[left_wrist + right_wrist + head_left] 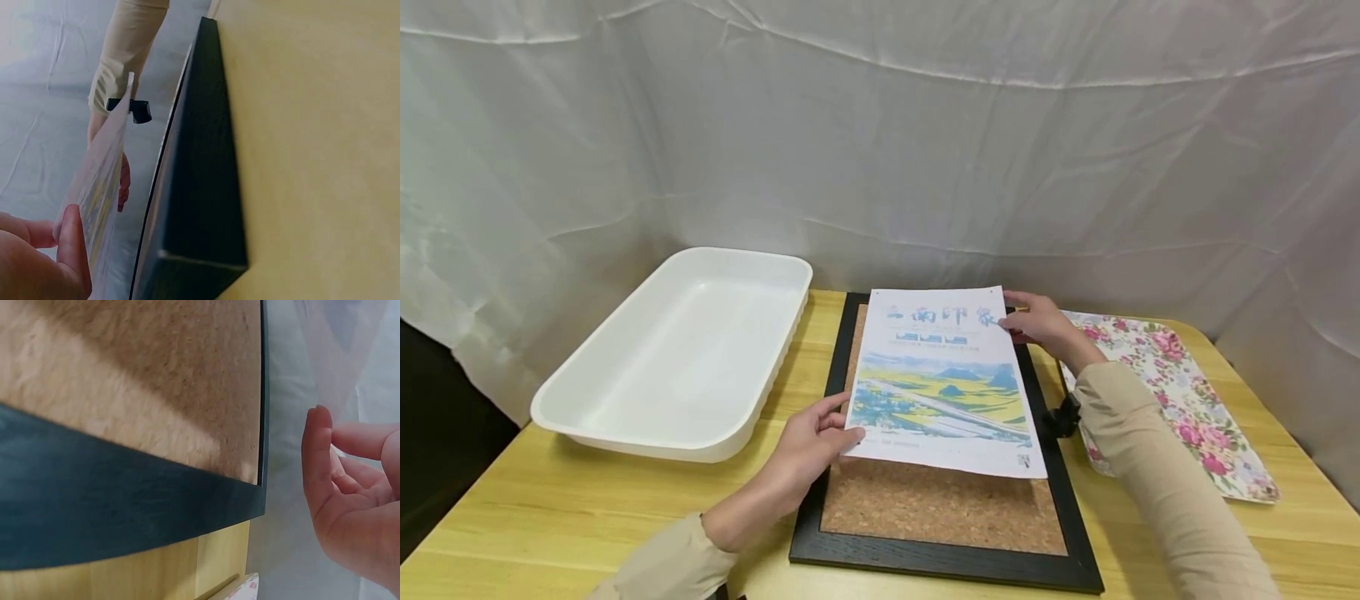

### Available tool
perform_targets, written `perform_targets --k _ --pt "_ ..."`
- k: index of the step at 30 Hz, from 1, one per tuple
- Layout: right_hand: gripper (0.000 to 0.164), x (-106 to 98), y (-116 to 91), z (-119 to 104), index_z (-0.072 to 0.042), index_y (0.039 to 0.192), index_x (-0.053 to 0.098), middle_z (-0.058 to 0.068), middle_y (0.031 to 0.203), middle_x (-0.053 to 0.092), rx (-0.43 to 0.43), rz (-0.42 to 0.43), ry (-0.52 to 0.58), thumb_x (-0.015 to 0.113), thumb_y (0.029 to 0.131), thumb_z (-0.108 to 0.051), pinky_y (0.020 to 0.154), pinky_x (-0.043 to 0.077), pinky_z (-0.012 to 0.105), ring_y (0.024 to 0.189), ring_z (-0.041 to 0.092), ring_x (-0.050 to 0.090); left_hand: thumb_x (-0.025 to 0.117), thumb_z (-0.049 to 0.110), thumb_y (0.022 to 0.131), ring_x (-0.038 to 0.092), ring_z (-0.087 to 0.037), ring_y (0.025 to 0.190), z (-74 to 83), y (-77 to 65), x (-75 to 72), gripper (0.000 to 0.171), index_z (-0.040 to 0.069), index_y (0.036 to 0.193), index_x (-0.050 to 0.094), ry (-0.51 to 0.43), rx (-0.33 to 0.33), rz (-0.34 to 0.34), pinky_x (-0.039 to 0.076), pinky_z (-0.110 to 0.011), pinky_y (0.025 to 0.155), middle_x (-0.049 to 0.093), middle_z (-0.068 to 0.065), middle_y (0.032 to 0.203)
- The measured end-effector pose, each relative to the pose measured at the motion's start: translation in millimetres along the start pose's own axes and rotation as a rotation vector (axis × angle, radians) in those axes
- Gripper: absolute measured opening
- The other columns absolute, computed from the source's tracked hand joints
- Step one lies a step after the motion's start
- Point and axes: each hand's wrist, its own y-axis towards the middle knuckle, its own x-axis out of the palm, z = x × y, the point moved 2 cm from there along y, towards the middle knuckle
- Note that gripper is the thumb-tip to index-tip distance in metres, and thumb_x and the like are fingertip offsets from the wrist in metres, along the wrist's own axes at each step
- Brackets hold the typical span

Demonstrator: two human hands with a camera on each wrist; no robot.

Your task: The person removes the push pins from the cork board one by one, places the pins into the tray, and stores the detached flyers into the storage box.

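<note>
A printed poster (947, 400) with a landscape picture and blue lettering is held above a black-framed cork board (940, 508). My left hand (808, 446) pinches its lower left edge between thumb and fingers. At the upper right edge, my right hand (1037, 323) pinches the sheet, as the right wrist view also shows with thumb and fingertip on the paper (340, 350). Seen edge-on in the left wrist view, the poster (103, 181) stands apart from the board's frame (203, 156). The sheet hides most of the cork.
On the left stands a large white plastic tray (700, 333). A floral-patterned board (1180, 392) lies at the right, partly behind the right forearm. All rest on a wooden table (587, 508), with a pale curtain (887, 150) behind.
</note>
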Motion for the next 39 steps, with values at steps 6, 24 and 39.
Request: perform_targets --k 6,24,39 --pt "0.063 0 6 -1 -0.005 0.154 0.021 0.027 0.128 0.05 0.018 0.055 0.038 0.053 0.1 -0.01 0.093 0.046 0.045 0.099 0.031 0.057 0.063 -0.001 0.088 0.059 -0.017 0.079 4.1 5.1 -4.6 0.057 -0.001 0.142 0.044 -0.015 -0.001 0.003 0.051 -0.037 0.073 0.063 -0.011 0.096" --pt "0.061 6 16 -33 -0.007 0.153 0.026 0.024 0.129 0.05 0.025 0.116 0.081 0.053 0.099 -0.011 0.096 0.045 0.045 0.101 0.029 0.056 0.057 -0.002 0.093 0.063 -0.016 0.09 29.6 14.9 -38.7 0.054 -0.002 0.145 0.04 0.011 0.004 -0.037 0.05 -0.033 0.085 0.06 -0.017 0.113" --pt "0.058 21 32 -61 -0.007 0.151 0.033 0.021 0.123 0.055 0.003 0.158 0.176 0.055 0.097 -0.006 0.08 0.052 0.03 0.093 0.022 0.059 0.055 -0.002 0.095 0.061 -0.013 0.096 39.9 12.2 -65.0 0.055 -0.005 0.146 0.034 -0.005 -0.018 -0.02 0.05 -0.025 0.085 0.053 -0.021 0.125"
